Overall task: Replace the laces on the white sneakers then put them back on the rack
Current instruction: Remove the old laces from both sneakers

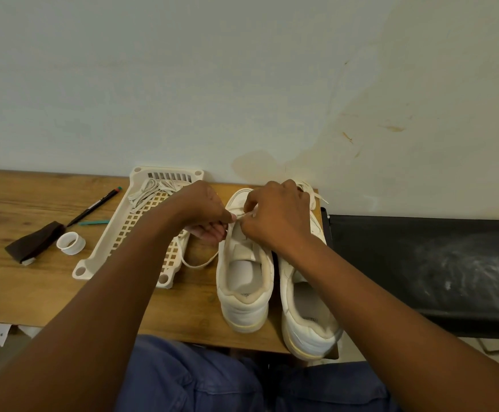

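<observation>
1. Counter (49, 292): wooden top against the wall, carrying all the work items; the person sits at its near edge

2. Rack (117, 233): a cream lattice tray lying flat to the left of the shoes, with loose laces (150, 191) heaped at its far end, apparently parked within reach

3. White sneakers: the left sneaker (243, 292) and right sneaker (307, 316) stand side by side, heels toward the person, which turns the eyelets up for threading. Neither is on the rack

4. Left hand (203, 209): fingers curled, thumb and forefinger pinching a lace (200, 264) at the left sneaker's eyelet row; the slack loops down onto the counter beside the rack

5. Right hand (275, 215): fingers bent in over the same eyelets, seemingly nipping the lace end; the exact contact is hidden beneath the knuckles

6. Small items at far left, apart from the work: a dark block (35, 243), a white ring (71, 243), a pen (93, 206)

7. Judgement: lacing of the left sneaker is under way
</observation>
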Demonstrator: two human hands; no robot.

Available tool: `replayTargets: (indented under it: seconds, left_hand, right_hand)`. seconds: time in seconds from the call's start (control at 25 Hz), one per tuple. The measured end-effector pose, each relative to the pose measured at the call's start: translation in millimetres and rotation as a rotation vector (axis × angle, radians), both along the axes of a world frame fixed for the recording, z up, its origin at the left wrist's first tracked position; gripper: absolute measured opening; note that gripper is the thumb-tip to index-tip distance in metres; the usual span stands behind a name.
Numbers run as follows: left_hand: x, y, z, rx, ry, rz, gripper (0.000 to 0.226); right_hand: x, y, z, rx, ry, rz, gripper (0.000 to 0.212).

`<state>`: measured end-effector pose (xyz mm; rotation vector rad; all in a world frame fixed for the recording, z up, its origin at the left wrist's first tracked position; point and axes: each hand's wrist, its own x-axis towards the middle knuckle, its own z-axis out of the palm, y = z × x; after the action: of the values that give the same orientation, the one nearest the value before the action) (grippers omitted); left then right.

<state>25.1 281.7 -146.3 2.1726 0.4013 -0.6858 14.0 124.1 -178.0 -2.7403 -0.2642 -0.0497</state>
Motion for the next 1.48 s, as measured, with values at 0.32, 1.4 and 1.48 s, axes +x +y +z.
replayTargets:
  seconds: [0.32,1.4,1.48]
  left_hand:
    - [2.3,-4.4,-0.5,0.103,0.022,-0.012,0.02]
    - [0.5,-10.4,-5.6,0.091,-0.042,0.051,0.018]
    - [0.6,-11.0,-6.6,0.104,-0.05,0.049,0.018]
  right_hand:
    - [5.1,-3.0,3.3,0.388,-0.287,-0.207,0.013]
    - [4.6,2.6,-14.0,0.031,-0.02,0.103,0.019]
    - [3.4,3.4,-15.1,0.09,-0.002,0.091,0.019]
